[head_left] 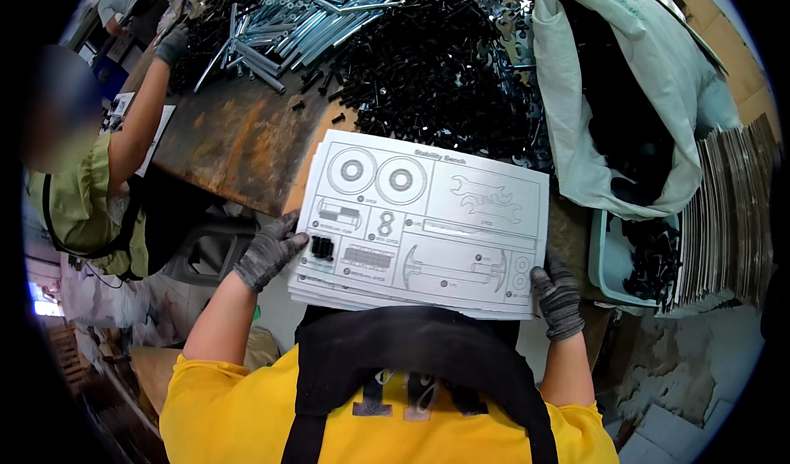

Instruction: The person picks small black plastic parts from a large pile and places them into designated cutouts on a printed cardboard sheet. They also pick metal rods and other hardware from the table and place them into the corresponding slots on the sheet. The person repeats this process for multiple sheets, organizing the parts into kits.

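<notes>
A stack of white printed sheets [494, 163] is held level in front of my chest, its top sheet showing line drawings of wrenches, rings and rods in boxes. My left hand [267, 254], in a grey knit glove, grips the stack's left edge with the thumb on top. Gloved the same way, my right hand [559, 299] closes on the lower right edge; its fingers are partly hidden below. Several small black bolts [322, 248] lie side by side on the top sheet near my left thumb. Just beyond the stack spreads a heap of black bolts [444, 69].
Metal rods [296, 27] are piled at the far left, flat wrenches [514, 27] beside the bolts. At right stand an open white sack [568, 118], a pale blue bin [606, 258] and stacked cardboard [724, 217]. A co-worker's gloved hand [172, 46] reaches over the worn table [222, 135].
</notes>
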The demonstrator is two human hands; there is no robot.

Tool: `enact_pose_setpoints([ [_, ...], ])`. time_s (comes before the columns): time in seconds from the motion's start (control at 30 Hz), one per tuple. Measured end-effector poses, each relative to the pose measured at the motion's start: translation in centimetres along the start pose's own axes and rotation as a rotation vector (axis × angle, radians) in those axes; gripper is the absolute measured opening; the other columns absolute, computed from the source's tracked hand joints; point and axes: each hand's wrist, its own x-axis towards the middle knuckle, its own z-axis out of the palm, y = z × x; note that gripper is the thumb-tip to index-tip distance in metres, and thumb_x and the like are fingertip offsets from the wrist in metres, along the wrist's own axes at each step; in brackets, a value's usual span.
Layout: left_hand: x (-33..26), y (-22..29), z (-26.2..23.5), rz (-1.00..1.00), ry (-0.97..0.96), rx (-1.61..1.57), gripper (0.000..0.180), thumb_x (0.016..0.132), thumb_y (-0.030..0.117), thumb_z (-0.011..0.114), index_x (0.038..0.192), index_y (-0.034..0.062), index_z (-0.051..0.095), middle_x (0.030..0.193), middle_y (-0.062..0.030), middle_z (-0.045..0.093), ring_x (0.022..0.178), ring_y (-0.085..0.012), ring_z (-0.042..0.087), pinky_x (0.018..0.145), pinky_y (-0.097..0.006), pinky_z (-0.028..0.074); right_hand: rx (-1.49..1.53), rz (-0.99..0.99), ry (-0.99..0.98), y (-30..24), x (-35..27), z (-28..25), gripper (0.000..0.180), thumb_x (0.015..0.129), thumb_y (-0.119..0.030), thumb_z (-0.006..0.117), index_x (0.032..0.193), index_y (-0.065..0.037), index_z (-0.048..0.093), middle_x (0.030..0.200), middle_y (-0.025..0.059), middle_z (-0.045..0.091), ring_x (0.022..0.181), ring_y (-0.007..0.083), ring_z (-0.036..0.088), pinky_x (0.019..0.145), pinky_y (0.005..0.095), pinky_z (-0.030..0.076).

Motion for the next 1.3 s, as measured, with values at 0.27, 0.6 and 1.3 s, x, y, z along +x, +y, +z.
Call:
enact_pose_setpoints([
  [0.27,1.4,2.1,2.1,-0.007,-0.037,0.319,0.047,0.082,0.013,0.056,0.123,-0.0015,0.041,0.105,-0.0167,0.055,0.093,-0.0192,0.055,0.083,-0.028,0.043,-0.015,-0.011,0.04,1.0,0.7,-1.7,0.041,0.082,-0.006,0.051,0.122,-0.001,0.045,0.112,0.0178,0.055,0.103,0.026,0.053,0.088,0.0329,0.04],
  [0.6,0.2,5.7,2.1,0.349,-0.04,0.594,0.054,0.067,0.021,0.072,0.114,0.004,0.052,0.098,-0.0142,0.054,0.09,-0.0249,0.054,0.081,-0.031,0.044,-0.213,-0.264,0.231,-2.4,3.2,-2.0,0.024,0.079,-0.013,0.057,0.101,-0.004,0.057,0.096,0.0143,0.058,0.087,0.0288,0.057,0.077,0.0348,0.046],
  [1.3,2.2,5.2,1.0,0.556,-0.019,0.526,0.049,0.065,0.027,0.074,0.105,0.0052,0.054,0.095,-0.0102,0.056,0.083,-0.0218,0.057,0.073,-0.032,0.048,-0.41,-0.773,-0.647,-17.7,10.6,11.0,0.029,0.082,-0.026,0.054,0.107,-0.01,0.057,0.086,0.0116,0.06,0.081,0.0252,0.059,0.074,0.0356,0.048],
])
